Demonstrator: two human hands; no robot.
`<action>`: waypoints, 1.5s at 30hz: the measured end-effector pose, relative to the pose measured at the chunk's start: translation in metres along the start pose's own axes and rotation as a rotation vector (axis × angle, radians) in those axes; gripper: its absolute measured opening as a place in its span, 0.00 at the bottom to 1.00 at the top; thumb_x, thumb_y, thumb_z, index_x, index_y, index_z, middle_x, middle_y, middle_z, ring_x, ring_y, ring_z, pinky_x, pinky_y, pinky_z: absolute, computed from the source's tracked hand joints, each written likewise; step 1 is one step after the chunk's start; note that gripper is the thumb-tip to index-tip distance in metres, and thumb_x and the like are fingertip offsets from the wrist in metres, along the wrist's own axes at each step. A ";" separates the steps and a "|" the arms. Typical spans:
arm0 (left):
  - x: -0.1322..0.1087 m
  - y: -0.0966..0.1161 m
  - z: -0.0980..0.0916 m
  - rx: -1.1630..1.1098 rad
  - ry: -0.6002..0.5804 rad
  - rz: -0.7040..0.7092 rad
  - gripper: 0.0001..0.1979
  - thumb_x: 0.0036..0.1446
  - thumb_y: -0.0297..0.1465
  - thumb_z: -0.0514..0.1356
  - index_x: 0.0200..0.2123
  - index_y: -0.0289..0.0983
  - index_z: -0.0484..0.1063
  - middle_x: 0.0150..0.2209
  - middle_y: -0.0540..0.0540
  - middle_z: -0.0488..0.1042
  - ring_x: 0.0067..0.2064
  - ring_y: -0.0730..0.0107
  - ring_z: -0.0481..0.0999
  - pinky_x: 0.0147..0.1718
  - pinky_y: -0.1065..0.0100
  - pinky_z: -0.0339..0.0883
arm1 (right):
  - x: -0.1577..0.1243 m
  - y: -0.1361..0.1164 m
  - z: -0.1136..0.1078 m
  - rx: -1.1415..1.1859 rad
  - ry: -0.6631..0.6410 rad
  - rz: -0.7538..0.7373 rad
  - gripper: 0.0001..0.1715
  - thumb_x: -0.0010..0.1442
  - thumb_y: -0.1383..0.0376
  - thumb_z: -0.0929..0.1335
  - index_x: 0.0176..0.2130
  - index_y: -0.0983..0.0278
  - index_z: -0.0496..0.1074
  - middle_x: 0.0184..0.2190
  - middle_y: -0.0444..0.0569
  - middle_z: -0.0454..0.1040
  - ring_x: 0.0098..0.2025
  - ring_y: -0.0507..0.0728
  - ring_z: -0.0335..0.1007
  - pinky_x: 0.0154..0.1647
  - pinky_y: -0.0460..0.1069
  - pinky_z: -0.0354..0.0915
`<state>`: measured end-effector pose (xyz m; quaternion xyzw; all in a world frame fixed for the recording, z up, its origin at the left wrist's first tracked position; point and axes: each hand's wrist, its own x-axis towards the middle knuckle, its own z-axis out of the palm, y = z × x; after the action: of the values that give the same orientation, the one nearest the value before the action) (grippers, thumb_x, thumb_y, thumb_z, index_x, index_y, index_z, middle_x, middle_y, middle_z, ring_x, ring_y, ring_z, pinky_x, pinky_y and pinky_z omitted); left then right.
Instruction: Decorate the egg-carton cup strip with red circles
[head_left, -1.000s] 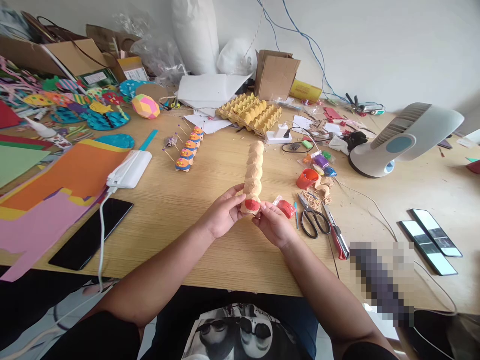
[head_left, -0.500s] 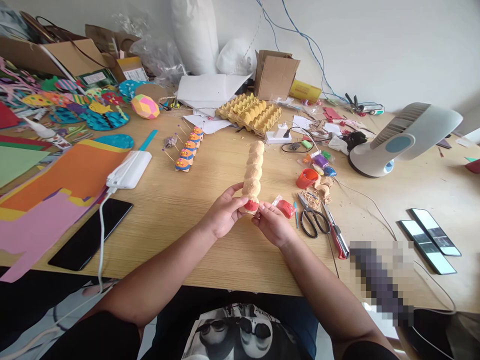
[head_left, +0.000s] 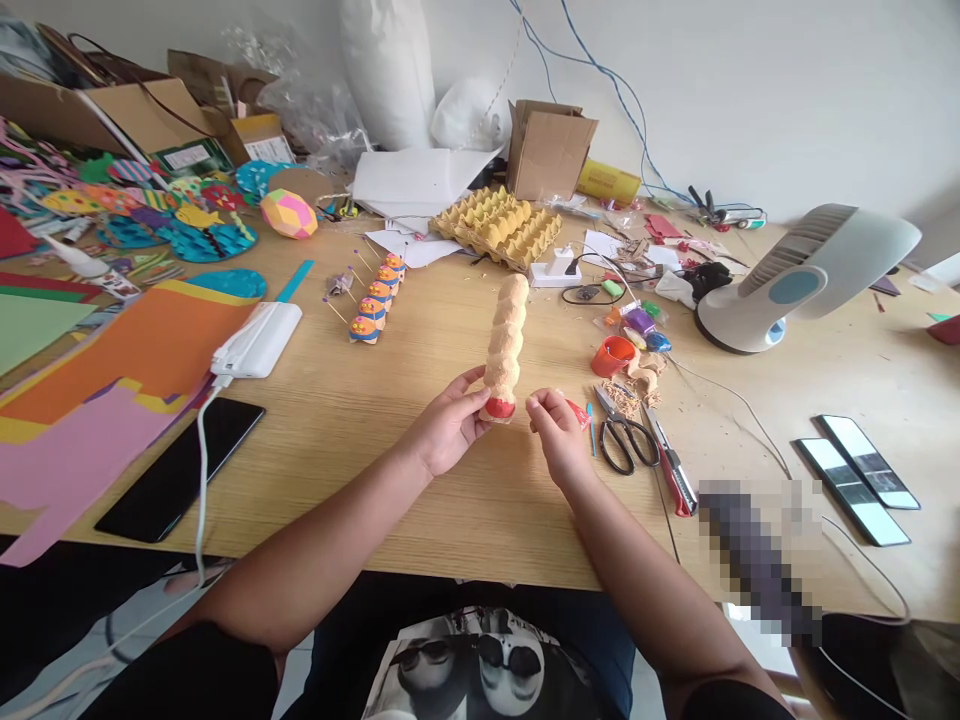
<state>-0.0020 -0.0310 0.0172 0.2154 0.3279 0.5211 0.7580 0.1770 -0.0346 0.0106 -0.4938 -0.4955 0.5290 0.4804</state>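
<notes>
My left hand (head_left: 450,425) grips the near end of a long, bumpy, pale beige egg-carton strip (head_left: 506,335), thumb on its side. A band of red clay (head_left: 500,408) covers the strip's lowest bump. Just right of that end, my right hand (head_left: 556,430) is apart from the strip, its fingers curled in. Whether something small is between those fingers is hidden. Partly behind the right hand lies a packet of red clay (head_left: 578,412), with a thin blue tool (head_left: 592,430) beside it. A blue and orange caterpillar (head_left: 377,300) with pins stands to the left.
Scissors (head_left: 624,440) and a red utility knife (head_left: 677,480) lie to the right, near a red cup (head_left: 612,356). A white fan (head_left: 806,280) stands farther right. Yellow egg trays (head_left: 496,225) sit behind. A power bank (head_left: 257,340) and black phone (head_left: 184,468) are at left.
My right hand has let go of the strip's near end and moved slightly right, its fingers curling. My left hand keeps hold; the red band now shows more fully.
</notes>
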 end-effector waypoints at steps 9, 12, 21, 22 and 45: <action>-0.005 -0.005 0.003 0.161 -0.043 0.067 0.31 0.58 0.32 0.71 0.62 0.40 0.66 0.37 0.47 0.83 0.38 0.69 0.82 0.49 0.63 0.71 | -0.005 -0.003 0.002 -0.256 -0.106 -0.248 0.21 0.64 0.50 0.68 0.28 0.59 0.63 0.24 0.41 0.59 0.28 0.53 0.53 0.30 0.51 0.52; -0.004 -0.006 0.003 0.161 -0.060 0.060 0.31 0.57 0.32 0.71 0.62 0.40 0.66 0.37 0.47 0.83 0.39 0.69 0.82 0.49 0.63 0.71 | -0.005 -0.002 0.001 -0.244 -0.109 -0.251 0.22 0.65 0.50 0.69 0.27 0.59 0.61 0.24 0.40 0.57 0.28 0.53 0.52 0.29 0.51 0.51; -0.004 -0.007 0.002 0.123 -0.077 0.036 0.30 0.57 0.32 0.71 0.61 0.40 0.67 0.37 0.47 0.82 0.39 0.68 0.82 0.48 0.63 0.71 | -0.006 -0.002 0.003 -0.156 -0.114 -0.175 0.26 0.63 0.46 0.70 0.27 0.58 0.60 0.24 0.40 0.55 0.27 0.53 0.48 0.29 0.51 0.48; -0.004 -0.007 0.002 0.123 -0.077 0.034 0.30 0.57 0.31 0.71 0.61 0.40 0.67 0.37 0.47 0.82 0.39 0.68 0.82 0.48 0.63 0.71 | -0.006 -0.002 0.003 -0.153 -0.113 -0.173 0.26 0.63 0.46 0.71 0.27 0.58 0.60 0.24 0.40 0.55 0.28 0.53 0.48 0.29 0.51 0.48; -0.004 -0.009 0.001 0.115 -0.082 0.028 0.30 0.58 0.32 0.71 0.61 0.40 0.66 0.37 0.47 0.83 0.39 0.69 0.83 0.48 0.64 0.72 | -0.005 -0.001 0.002 -0.161 -0.115 -0.192 0.26 0.64 0.44 0.69 0.27 0.58 0.61 0.25 0.42 0.58 0.29 0.55 0.51 0.31 0.52 0.51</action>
<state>0.0038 -0.0385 0.0133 0.2844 0.3230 0.5027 0.7497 0.1753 -0.0398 0.0116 -0.4497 -0.6081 0.4666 0.4586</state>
